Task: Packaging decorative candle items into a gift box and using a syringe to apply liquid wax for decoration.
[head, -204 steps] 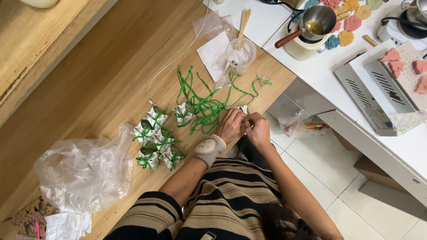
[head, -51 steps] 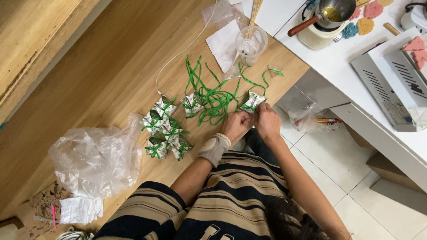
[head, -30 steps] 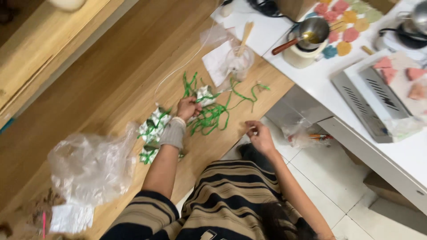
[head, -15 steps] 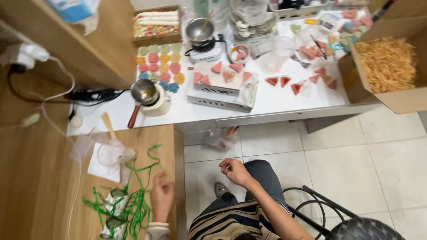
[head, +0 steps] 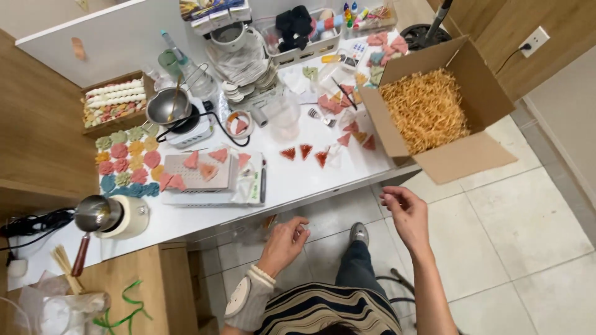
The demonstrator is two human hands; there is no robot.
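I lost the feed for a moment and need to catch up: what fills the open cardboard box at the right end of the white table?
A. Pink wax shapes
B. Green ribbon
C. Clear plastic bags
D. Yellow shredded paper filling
D. The open cardboard box holds a heap of yellow shredded filling; both hands, left and right, hang empty over the floor below the table edge.

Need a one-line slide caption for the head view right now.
Both empty hands, left hand and right hand, hover before a cluttered white table beside an open cardboard box.
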